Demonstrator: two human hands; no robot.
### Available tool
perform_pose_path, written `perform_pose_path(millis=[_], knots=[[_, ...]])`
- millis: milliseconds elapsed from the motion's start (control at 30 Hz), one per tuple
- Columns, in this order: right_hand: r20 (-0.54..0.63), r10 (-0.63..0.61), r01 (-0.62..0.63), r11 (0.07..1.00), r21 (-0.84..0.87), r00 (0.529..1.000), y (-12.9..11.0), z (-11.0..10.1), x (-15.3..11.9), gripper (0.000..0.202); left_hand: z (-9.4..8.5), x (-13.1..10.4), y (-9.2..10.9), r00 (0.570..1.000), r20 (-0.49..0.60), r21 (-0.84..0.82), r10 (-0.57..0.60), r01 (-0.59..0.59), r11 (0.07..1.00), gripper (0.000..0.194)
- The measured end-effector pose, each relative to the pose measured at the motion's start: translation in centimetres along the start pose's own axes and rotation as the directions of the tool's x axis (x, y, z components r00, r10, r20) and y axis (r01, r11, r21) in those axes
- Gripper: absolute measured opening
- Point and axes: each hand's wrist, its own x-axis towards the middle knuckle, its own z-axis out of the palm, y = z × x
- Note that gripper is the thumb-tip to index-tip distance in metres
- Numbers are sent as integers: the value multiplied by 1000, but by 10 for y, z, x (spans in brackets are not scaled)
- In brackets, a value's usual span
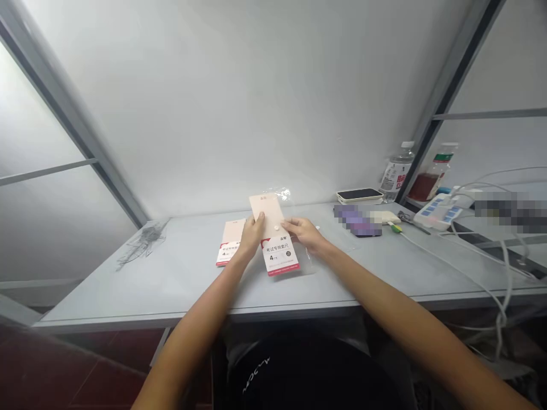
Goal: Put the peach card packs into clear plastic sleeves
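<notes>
My left hand (252, 234) grips the left edge of a ruler set packet (280, 253), thumb on its front. The packet is pale pink above and white below with a red bottom band, and it is tilted above the table. Clear plastic shows along its right side and top. From the right, my right hand (304, 232) pinches the packet's edge beside a small white button (277, 228). Partly hidden behind my left hand and forearm, a second ruler set packet (228, 245) of the same look lies on the table.
The pale table (179, 285) meets a white wall. On the right are a phone (359, 196), a pixelated purple item (359, 221), a water bottle (397, 171), a bottle of red liquid (433, 173), a power strip (442, 210) and loose white cables. Dark scribbles (143, 245) mark the left side.
</notes>
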Motion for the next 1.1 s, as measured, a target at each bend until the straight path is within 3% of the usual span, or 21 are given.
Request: perform_pose_path(millis=[133,233,400,667,800,967,1100], knots=[[-58,-27,35,989,144,998,-4,-8,0,24,-4,-4,11,934,344,-103,-97,140,985,44],[18,-40,37,983,180,999,-7,-13,-1,25,-6,-5,14,896,432,-101,-101,159,982,40],[101,-20,2,984,178,995,-9,-14,-3,27,-8,-2,11,918,371,-100,-140,189,977,35],[-80,-75,82,993,84,994,-5,-9,0,28,-8,0,6,966,221,13,-135,135,991,34],[-92,-117,120,992,32,989,-5,-6,0,26,-5,-1,5,986,109,116,-124,111,987,36],[-79,-117,124,988,91,990,0,-3,0,32,-1,-3,4,982,123,104,-143,130,986,37],[-61,-114,120,987,107,992,4,0,1,33,1,-3,-1,994,63,107,-95,88,990,35]])
